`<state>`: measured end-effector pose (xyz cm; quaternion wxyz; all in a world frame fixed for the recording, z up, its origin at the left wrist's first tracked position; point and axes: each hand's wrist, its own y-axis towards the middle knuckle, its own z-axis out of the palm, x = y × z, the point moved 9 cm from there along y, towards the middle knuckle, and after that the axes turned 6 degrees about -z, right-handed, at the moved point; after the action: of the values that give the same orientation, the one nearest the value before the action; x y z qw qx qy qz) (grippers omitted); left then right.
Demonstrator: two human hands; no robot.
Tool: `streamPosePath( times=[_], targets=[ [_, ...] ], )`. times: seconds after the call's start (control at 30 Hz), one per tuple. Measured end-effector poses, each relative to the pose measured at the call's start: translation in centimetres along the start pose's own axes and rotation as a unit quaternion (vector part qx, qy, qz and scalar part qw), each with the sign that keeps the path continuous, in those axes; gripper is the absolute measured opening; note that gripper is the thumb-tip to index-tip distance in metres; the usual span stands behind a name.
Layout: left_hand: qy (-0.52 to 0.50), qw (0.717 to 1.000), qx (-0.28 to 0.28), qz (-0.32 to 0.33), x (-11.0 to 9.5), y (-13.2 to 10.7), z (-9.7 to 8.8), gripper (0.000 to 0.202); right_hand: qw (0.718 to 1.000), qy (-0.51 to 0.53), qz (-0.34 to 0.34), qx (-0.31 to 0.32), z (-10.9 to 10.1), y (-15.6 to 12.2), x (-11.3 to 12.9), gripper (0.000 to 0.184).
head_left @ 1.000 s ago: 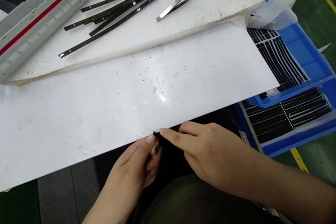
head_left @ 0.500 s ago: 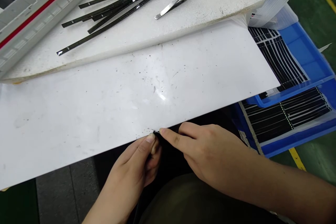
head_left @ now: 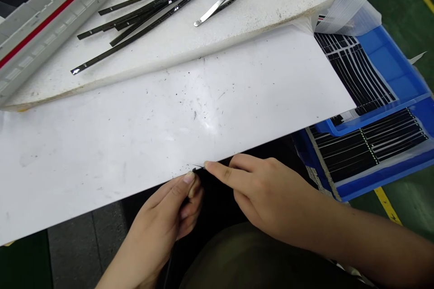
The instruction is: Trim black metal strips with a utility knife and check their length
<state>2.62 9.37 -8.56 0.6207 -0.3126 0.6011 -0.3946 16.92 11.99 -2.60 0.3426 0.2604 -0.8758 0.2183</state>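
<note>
My left hand and my right hand meet at the near edge of a white board. Both pinch the end of a thin black strip. The strip runs down between the hands toward my lap, where it is mostly hidden. My left thumb and forefinger press together just below its tip. My right forefinger points at the tip from the right, with the other fingers curled.
Several black strips and metal tweezers lie on a white foam slab at the back. A grey box with a red stripe lies at the far left. Blue trays with sheets of black strips stand at the right.
Both hands stay pinched on the strip end at the board's edge. The view has shifted slightly, so the scene sits a little further left.
</note>
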Motion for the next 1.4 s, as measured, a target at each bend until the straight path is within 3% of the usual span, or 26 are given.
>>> streamPosePath(
  times=[0.3,0.93,1.23,1.4],
  targets=[
    [0.0,1.0,-0.005,-0.005,0.1,-0.1,0.1,0.044,1.0,0.012,-0.018,0.006,0.0,0.2,0.4,0.057],
    [0.023,0.999,-0.017,0.015,0.2,0.0,-0.1,0.043,0.995,-0.088,-0.042,0.003,0.3,-0.1,1.0,0.054],
    [-0.012,1.0,0.015,0.024,-0.2,-0.1,0.6,0.04,0.988,-0.14,-0.047,-0.039,0.4,-0.4,1.5,0.057],
    [-0.013,0.999,0.025,0.019,-0.3,0.0,0.3,0.038,0.995,-0.085,-0.023,-0.043,0.2,-0.5,0.8,0.057]
  ],
)
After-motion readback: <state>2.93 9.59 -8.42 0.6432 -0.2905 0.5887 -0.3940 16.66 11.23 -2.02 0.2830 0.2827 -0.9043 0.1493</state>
